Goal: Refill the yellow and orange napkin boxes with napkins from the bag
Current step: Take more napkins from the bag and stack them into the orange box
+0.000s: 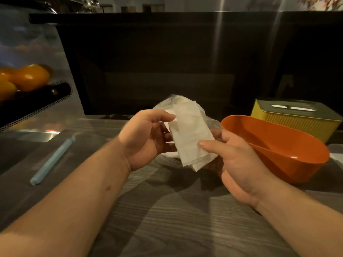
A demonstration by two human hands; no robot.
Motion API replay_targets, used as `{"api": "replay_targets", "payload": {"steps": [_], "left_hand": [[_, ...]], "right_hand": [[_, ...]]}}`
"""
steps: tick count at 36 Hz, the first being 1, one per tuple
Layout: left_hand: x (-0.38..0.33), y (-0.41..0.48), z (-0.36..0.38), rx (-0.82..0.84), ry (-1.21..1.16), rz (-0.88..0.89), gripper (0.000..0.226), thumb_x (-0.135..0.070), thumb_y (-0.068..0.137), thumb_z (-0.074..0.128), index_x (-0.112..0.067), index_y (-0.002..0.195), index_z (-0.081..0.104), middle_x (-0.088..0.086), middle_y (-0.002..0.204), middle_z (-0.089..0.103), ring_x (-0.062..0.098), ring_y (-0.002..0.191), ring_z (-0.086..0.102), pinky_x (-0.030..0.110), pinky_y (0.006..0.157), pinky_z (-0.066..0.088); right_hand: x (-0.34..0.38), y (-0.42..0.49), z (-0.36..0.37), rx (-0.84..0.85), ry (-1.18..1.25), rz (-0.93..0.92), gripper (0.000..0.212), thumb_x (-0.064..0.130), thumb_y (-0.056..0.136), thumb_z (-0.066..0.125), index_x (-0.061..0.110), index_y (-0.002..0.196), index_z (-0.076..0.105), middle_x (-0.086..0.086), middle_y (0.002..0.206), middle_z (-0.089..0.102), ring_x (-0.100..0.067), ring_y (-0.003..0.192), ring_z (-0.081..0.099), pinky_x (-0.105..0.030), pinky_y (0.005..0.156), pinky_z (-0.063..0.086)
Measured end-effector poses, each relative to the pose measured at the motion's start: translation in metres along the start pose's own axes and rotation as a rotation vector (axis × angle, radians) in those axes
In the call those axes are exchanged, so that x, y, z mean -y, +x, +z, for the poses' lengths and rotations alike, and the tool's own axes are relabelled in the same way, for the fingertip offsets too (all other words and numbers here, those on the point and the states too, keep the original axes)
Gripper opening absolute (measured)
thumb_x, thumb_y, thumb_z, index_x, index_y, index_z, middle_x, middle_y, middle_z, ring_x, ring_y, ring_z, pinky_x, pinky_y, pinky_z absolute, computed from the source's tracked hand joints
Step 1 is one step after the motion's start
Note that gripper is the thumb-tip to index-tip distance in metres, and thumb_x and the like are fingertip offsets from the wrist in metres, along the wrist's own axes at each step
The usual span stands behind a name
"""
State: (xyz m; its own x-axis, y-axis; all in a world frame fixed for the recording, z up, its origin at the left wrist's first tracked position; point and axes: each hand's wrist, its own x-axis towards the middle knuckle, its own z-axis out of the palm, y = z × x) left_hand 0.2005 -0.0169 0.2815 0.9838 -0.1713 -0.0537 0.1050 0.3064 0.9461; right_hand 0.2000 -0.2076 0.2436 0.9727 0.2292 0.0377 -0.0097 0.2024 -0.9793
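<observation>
Holding a wad of napkins (191, 138) just left of the open orange box (278, 145), I pinch its upper edge with my left hand (146, 140) and its lower part with my right hand (235, 164); the lidded yellow box (297, 123) stands behind the orange box.

I face a dark, glossy panel (157, 62) that fills the middle of the frame. Two pale streaks of light (220, 43) run down it right of centre. Along its top edge a ledge (167, 15) carries blurred jars (91, 3) and small blocks. A strip of flowered wall (323, 2) shows in the upper right corner. At the left stands a clear case (61, 58) with orange fruit (29, 76) on a black perforated tray (37, 102). Below me the surface (167, 229) is grey wood grain, dimly and warmly lit.
</observation>
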Motion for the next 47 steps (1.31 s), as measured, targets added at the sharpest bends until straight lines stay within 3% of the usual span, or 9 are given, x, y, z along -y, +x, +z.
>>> {"api": "replay_targets", "payload": {"steps": [4, 8, 13, 22, 30, 35, 40, 44, 47], "left_hand": [[-0.003, -0.001, -0.004, 0.063, 0.027, 0.079, 0.033, -0.022, 0.075, 0.063, -0.009, 0.106, 0.065, 0.015, 0.109, 0.065, 0.033, 0.102, 0.061, 0.046, 0.089, 0.053], [0.003, 0.000, -0.005, 0.116, 0.216, 0.143, 0.055, -0.013, 0.074, 0.067, -0.016, 0.128, 0.058, 0.011, 0.114, 0.070, 0.030, 0.103, 0.070, 0.036, 0.082, 0.059], [0.025, -0.001, 0.011, 0.118, 0.375, 0.244, 0.059, 0.003, 0.072, 0.075, -0.018, 0.124, 0.059, 0.007, 0.111, 0.072, 0.028, 0.104, 0.072, 0.035, 0.078, 0.060], [0.067, -0.003, 0.044, 0.193, 0.443, 0.258, 0.055, 0.018, 0.077, 0.069, -0.023, 0.114, 0.065, -0.007, 0.099, 0.072, 0.014, 0.094, 0.070, 0.029, 0.081, 0.059], [0.081, -0.004, 0.049, 0.222, 0.313, 0.224, 0.058, 0.008, 0.063, 0.061, -0.021, 0.113, 0.064, 0.008, 0.113, 0.065, 0.022, 0.093, 0.066, 0.032, 0.074, 0.055], [0.080, -0.010, 0.057, 0.328, 0.302, 0.237, 0.067, 0.015, 0.070, 0.058, -0.029, 0.121, 0.058, 0.003, 0.121, 0.059, 0.023, 0.097, 0.067, 0.036, 0.076, 0.058], [0.084, -0.009, 0.061, 0.327, 0.352, 0.245, 0.074, 0.014, 0.074, 0.058, -0.043, 0.121, 0.054, -0.005, 0.121, 0.057, 0.041, 0.097, 0.066, 0.057, 0.072, 0.056], [0.088, -0.007, 0.058, 0.277, 0.342, 0.228, 0.072, 0.013, 0.073, 0.058, -0.037, 0.124, 0.054, -0.001, 0.122, 0.058, 0.030, 0.103, 0.068, 0.045, 0.076, 0.058], [0.089, -0.007, 0.059, 0.231, 0.359, 0.248, 0.067, 0.012, 0.073, 0.057, -0.036, 0.119, 0.058, 0.001, 0.121, 0.060, 0.028, 0.103, 0.067, 0.051, 0.081, 0.059]], "right_hand": [[0.005, -0.002, -0.005, -0.002, -0.262, -0.131, 0.030, 0.014, 0.088, 0.072, 0.027, 0.114, 0.063, 0.007, 0.103, 0.076, -0.010, 0.095, 0.073, -0.034, 0.076, 0.061], [0.015, -0.005, -0.013, -0.006, -0.477, -0.259, 0.031, 0.012, 0.085, 0.075, 0.030, 0.106, 0.063, 0.018, 0.095, 0.072, -0.002, 0.088, 0.072, -0.031, 0.068, 0.063], [0.026, -0.019, -0.029, -0.057, -0.635, -0.370, 0.033, 0.014, 0.082, 0.078, 0.034, 0.104, 0.063, 0.022, 0.098, 0.066, 0.002, 0.090, 0.067, -0.021, 0.064, 0.060], [0.009, -0.054, -0.075, -0.106, -0.593, -0.221, 0.045, 0.000, 0.084, 0.074, 0.038, 0.104, 0.062, 0.020, 0.100, 0.066, -0.007, 0.095, 0.068, -0.041, 0.075, 0.063], [-0.007, -0.057, -0.068, -0.151, -0.459, -0.184, 0.054, -0.013, 0.080, 0.068, 0.034, 0.105, 0.060, 0.006, 0.099, 0.068, -0.015, 0.092, 0.069, -0.038, 0.071, 0.063], [-0.013, -0.057, -0.066, -0.251, -0.430, -0.238, 0.046, -0.006, 0.081, 0.071, 0.036, 0.098, 0.061, -0.003, 0.100, 0.068, -0.026, 0.090, 0.068, -0.053, 0.068, 0.061], [-0.013, -0.058, -0.061, -0.273, -0.486, -0.266, 0.043, -0.004, 0.081, 0.072, 0.032, 0.100, 0.059, 0.005, 0.100, 0.063, -0.015, 0.089, 0.065, -0.042, 0.066, 0.062], [-0.013, -0.057, -0.063, -0.264, -0.467, -0.235, 0.045, -0.004, 0.081, 0.071, 0.035, 0.100, 0.058, 0.004, 0.104, 0.062, -0.018, 0.095, 0.063, -0.042, 0.069, 0.063], [-0.013, -0.057, -0.063, -0.252, -0.430, -0.220, 0.045, -0.005, 0.081, 0.068, 0.034, 0.100, 0.059, -0.001, 0.107, 0.062, -0.024, 0.097, 0.063, -0.039, 0.068, 0.062]]}}
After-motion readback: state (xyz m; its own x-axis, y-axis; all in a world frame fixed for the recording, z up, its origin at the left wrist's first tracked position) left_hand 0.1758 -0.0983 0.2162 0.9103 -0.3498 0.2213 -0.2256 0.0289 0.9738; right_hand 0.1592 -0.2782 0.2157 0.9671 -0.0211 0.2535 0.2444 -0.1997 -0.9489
